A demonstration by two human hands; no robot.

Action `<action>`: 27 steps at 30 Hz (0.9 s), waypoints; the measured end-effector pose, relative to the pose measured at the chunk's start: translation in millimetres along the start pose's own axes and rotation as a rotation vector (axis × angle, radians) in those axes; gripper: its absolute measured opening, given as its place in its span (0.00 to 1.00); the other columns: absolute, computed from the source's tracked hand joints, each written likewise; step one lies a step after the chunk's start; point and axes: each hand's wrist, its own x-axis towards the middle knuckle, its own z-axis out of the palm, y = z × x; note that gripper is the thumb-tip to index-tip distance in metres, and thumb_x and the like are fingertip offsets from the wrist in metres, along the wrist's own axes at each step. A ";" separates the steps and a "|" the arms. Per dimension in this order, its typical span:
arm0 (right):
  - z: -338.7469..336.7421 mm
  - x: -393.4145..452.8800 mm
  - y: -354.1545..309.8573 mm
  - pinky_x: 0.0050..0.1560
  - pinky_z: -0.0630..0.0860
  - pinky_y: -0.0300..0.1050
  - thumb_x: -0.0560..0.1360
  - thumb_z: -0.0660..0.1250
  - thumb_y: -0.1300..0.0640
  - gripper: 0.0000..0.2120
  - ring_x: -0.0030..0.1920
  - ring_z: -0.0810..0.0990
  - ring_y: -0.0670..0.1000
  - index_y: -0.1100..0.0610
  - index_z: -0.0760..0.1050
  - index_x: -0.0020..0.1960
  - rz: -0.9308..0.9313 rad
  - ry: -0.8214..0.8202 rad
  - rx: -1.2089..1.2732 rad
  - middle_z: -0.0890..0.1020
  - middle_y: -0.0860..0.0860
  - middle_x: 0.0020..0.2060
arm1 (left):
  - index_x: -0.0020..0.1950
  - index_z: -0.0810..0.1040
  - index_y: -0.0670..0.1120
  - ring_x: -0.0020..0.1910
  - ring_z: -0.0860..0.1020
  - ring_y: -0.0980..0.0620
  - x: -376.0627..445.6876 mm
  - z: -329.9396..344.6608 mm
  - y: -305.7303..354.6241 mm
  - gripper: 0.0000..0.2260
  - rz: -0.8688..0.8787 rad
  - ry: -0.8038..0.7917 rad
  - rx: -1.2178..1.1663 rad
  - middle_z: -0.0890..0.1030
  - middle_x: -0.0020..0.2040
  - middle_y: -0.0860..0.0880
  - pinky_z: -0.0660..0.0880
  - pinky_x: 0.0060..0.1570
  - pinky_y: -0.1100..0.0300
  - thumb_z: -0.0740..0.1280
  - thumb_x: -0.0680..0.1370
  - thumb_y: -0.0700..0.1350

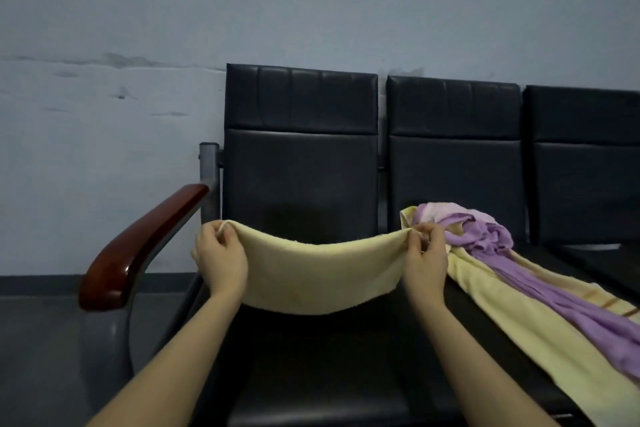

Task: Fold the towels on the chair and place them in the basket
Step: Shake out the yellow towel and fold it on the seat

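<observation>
A pale yellow towel (322,274) hangs in the air above the left black seat (311,374), sagging in the middle. My left hand (221,260) pinches its upper left corner and my right hand (426,260) pinches its upper right corner. On the seat to the right lie a larger yellow towel (512,315) and a crumpled purple towel (485,236) on top of it. No basket is in view.
A row of black padded chairs (453,156) stands against a pale blue wall (104,149). A glossy red-brown armrest (138,246) on a grey metal frame sticks out at the left. Grey floor shows at lower left.
</observation>
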 end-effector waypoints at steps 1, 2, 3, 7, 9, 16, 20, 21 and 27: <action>-3.2 -8.5 5.2 0.47 0.72 0.43 0.80 0.60 0.61 0.04 0.44 0.76 0.48 0.54 0.71 0.48 -0.003 0.003 -0.010 0.77 0.48 0.42 | 0.47 0.72 0.46 0.57 0.71 0.45 -5.9 -3.9 -8.1 0.06 -0.002 0.004 0.055 0.75 0.49 0.47 0.70 0.59 0.47 0.58 0.81 0.45; -5.6 -16.6 10.2 0.45 0.71 0.41 0.79 0.61 0.62 0.04 0.43 0.75 0.48 0.55 0.71 0.47 -0.002 0.007 -0.012 0.77 0.49 0.41 | 0.46 0.72 0.46 0.58 0.70 0.44 -11.6 -8.0 -16.1 0.06 -0.001 0.004 0.111 0.74 0.49 0.47 0.68 0.60 0.46 0.58 0.81 0.44; -7.9 -24.1 16.3 0.44 0.70 0.39 0.79 0.61 0.63 0.04 0.43 0.75 0.49 0.57 0.71 0.46 0.009 0.008 -0.019 0.77 0.50 0.41 | 0.45 0.72 0.45 0.59 0.69 0.42 -17.3 -11.9 -23.6 0.06 -0.001 -0.005 0.161 0.74 0.49 0.47 0.66 0.61 0.46 0.59 0.80 0.44; -12.5 -49.5 45.3 0.43 0.69 0.43 0.76 0.63 0.62 0.04 0.43 0.75 0.51 0.59 0.74 0.42 0.139 -0.040 -0.107 0.78 0.52 0.40 | 0.45 0.74 0.45 0.61 0.67 0.40 -34.2 -22.3 -53.9 0.04 -0.019 -0.098 0.408 0.75 0.56 0.42 0.58 0.65 0.46 0.61 0.78 0.43; -13.5 -58.8 57.5 0.38 0.68 0.44 0.77 0.65 0.58 0.09 0.40 0.76 0.52 0.59 0.74 0.40 0.208 -0.089 -0.162 0.78 0.52 0.36 | 0.47 0.77 0.44 0.60 0.68 0.40 -39.1 -24.3 -70.0 0.06 -0.004 -0.149 0.533 0.76 0.57 0.42 0.59 0.64 0.46 0.62 0.77 0.43; -20.0 -69.2 89.9 0.45 0.70 0.45 0.74 0.69 0.59 0.05 0.47 0.78 0.54 0.59 0.80 0.47 0.301 -0.284 -0.451 0.81 0.53 0.43 | 0.49 0.82 0.41 0.54 0.74 0.42 -48.7 -25.9 -110.3 0.17 0.058 -0.382 0.956 0.77 0.55 0.42 0.67 0.55 0.50 0.61 0.79 0.53; -28.2 -78.1 93.8 0.51 0.65 0.40 0.73 0.62 0.69 0.15 0.55 0.75 0.55 0.62 0.76 0.59 0.275 -0.339 -0.525 0.75 0.57 0.55 | 0.56 0.77 0.42 0.56 0.72 0.41 -55.7 -30.4 -113.8 0.16 0.112 -0.400 1.041 0.75 0.57 0.42 0.67 0.56 0.50 0.63 0.78 0.53; -31.4 -80.2 93.6 0.52 0.65 0.39 0.73 0.62 0.70 0.17 0.55 0.74 0.55 0.63 0.75 0.61 0.265 -0.340 -0.536 0.73 0.58 0.57 | 0.57 0.76 0.42 0.57 0.72 0.41 -56.7 -31.8 -112.3 0.18 0.122 -0.401 1.073 0.75 0.58 0.42 0.67 0.56 0.50 0.63 0.78 0.54; -44.7 -88.6 93.3 0.53 0.71 0.47 0.74 0.67 0.62 0.12 0.52 0.76 0.57 0.63 0.77 0.56 0.260 -0.371 -0.631 0.76 0.58 0.54 | 0.57 0.79 0.43 0.57 0.70 0.41 -64.4 -49.6 -110.8 0.17 0.190 -0.406 1.146 0.75 0.57 0.43 0.65 0.55 0.51 0.62 0.79 0.54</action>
